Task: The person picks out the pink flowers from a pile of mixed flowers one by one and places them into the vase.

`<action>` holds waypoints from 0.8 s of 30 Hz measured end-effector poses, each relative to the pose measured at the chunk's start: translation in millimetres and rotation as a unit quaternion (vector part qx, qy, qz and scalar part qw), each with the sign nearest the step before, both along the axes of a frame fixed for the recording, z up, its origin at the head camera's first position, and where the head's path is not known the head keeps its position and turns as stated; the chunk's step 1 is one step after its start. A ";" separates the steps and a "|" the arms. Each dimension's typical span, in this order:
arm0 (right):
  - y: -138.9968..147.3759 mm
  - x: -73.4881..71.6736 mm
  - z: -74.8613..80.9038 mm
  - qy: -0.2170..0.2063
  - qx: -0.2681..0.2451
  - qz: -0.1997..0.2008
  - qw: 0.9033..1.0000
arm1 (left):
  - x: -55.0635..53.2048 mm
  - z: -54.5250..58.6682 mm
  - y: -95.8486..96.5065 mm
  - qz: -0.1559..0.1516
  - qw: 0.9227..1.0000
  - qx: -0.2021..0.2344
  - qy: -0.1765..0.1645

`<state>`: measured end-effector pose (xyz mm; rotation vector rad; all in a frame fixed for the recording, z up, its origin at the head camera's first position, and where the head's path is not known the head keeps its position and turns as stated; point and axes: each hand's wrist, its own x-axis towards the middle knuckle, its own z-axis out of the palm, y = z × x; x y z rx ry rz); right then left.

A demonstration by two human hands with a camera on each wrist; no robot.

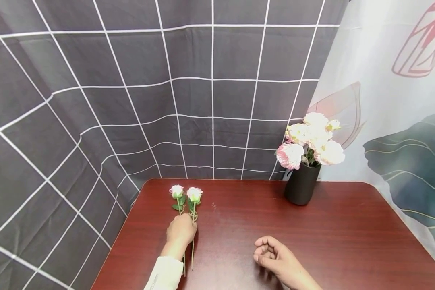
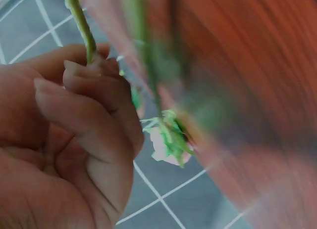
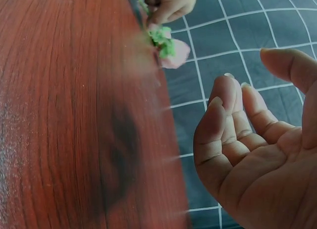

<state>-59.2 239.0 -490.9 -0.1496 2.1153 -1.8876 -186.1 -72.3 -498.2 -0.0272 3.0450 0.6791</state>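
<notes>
Two pale pink artificial roses lie side by side at the left of the table, blooms toward the back edge. My left hand (image 1: 181, 231) pinches a green stem (image 2: 81, 26) between thumb and fingertips, seemingly that of the left rose (image 1: 176, 191). Beside that hand runs the stem of the right rose (image 1: 194, 195), whose bloom hangs blurred behind the fingers in the left wrist view. My right hand (image 1: 279, 259) hovers over the table's front, its fingers loosely curled around nothing. In the right wrist view its palm (image 3: 267, 174) shows bare.
A black vase (image 1: 301, 184) with several pink and white flowers (image 1: 313, 139) stands at the back right of the reddish-brown table (image 1: 232, 217). Behind and left hangs a dark grey checked curtain (image 1: 192, 100); a pale patterned curtain (image 1: 377, 100) hangs at the right.
</notes>
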 end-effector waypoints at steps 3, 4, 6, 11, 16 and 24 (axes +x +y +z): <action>-0.9 -0.6 1.0 -0.006 0.005 -0.007 1.000 | 8.2 5.4 4.1 -0.021 0.999 0.033 0.033; -1.3 -0.7 1.3 -0.004 0.008 -0.010 1.000 | 11.4 7.3 6.5 -0.029 0.998 0.046 0.045; -2.3 -1.2 2.1 -0.001 0.018 -0.022 1.000 | 18.8 10.4 12.4 -0.049 0.994 0.069 0.070; -7.8 -4.6 7.0 0.000 0.023 -0.072 0.997 | 46.0 20.2 34.1 -0.131 0.973 0.130 0.137; -18.3 -5.4 13.7 0.046 0.006 -0.098 0.994 | 78.1 29.2 59.9 -0.218 0.948 0.197 0.125; -25.9 -1.1 19.9 0.061 -0.007 -0.141 0.988 | 100.5 36.1 88.2 -0.260 0.943 0.161 0.133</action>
